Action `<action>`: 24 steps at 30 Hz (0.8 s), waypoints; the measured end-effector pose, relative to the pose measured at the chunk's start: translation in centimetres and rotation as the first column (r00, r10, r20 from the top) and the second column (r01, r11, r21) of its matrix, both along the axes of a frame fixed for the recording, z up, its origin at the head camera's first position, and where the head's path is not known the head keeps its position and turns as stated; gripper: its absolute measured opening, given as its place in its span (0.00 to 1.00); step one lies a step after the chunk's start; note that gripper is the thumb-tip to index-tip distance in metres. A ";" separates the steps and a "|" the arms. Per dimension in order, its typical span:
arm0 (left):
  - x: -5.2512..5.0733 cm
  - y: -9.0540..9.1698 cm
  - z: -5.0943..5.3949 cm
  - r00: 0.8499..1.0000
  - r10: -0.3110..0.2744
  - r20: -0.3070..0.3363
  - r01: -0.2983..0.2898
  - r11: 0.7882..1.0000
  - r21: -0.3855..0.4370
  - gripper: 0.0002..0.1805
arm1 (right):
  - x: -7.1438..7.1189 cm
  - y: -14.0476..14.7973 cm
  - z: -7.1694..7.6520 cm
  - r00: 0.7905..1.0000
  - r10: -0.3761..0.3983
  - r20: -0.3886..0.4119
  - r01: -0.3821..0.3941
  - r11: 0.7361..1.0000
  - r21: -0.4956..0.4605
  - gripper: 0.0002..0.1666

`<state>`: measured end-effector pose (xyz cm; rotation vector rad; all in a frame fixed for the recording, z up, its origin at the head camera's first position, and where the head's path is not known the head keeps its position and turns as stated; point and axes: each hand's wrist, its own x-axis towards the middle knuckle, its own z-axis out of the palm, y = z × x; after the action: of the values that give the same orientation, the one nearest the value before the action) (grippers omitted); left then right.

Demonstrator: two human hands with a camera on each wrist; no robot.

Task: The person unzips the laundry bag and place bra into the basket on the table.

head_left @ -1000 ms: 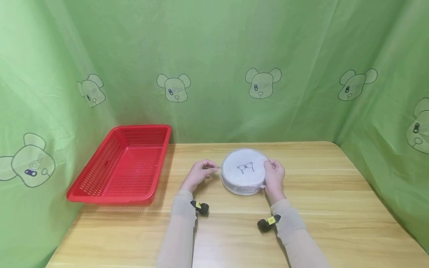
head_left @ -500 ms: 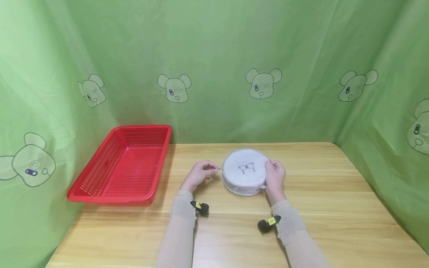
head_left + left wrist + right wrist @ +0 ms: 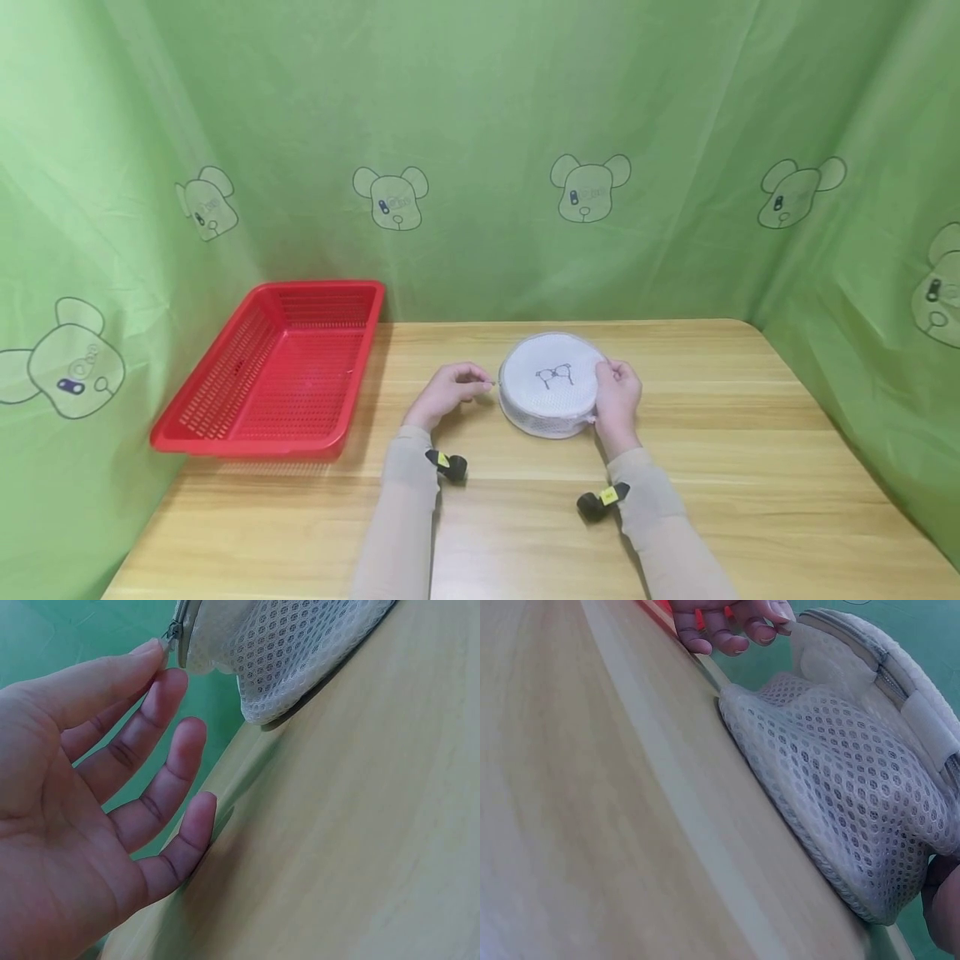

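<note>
Mesh bag (image 3: pixel 551 404) sits on the desk (image 3: pixel 750 467), right of frame centre. Left hand (image 3: pixel 447 393) pinches its zipper pull (image 3: pixel 172 634); right hand (image 3: pixel 619 398) grips it opposite, presumably for steadiness.

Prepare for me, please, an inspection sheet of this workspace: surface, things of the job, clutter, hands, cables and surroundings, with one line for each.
Surface: table, light wood grain.
Job's things: bag, white and round with mesh side, on the table; whether it is fully zipped, cannot tell. Its zip pull is at the left side.
Clutter: red basket at the table's left, apart from the bag.
Hands: left hand pinches the zip pull between its fingers; right hand grips the bag's right edge, thumb on top.
Cables: nothing seen.
Surroundings: green printed curtain behind and at both sides.
</note>
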<state>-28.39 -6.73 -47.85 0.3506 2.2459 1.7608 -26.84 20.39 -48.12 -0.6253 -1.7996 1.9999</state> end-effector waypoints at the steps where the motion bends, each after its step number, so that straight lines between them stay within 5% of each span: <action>1: 0.0 0.0 0.0 1.000 -0.001 -0.001 0.001 1.000 0.001 0.14 | 0.0 0.0 0.0 1.000 -0.001 -0.001 0.001 1.000 0.000 0.02; 24: -0.4 0.0 -0.3 0.998 0.053 0.017 -0.053 0.998 0.042 0.11 | 0.1 0.3 0.2 1.000 -0.029 -0.006 0.028 0.997 -0.073 0.05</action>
<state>-28.74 -6.71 -48.17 0.2871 2.2295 1.8337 -26.75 20.68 -47.87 -0.6613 -1.7106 2.0541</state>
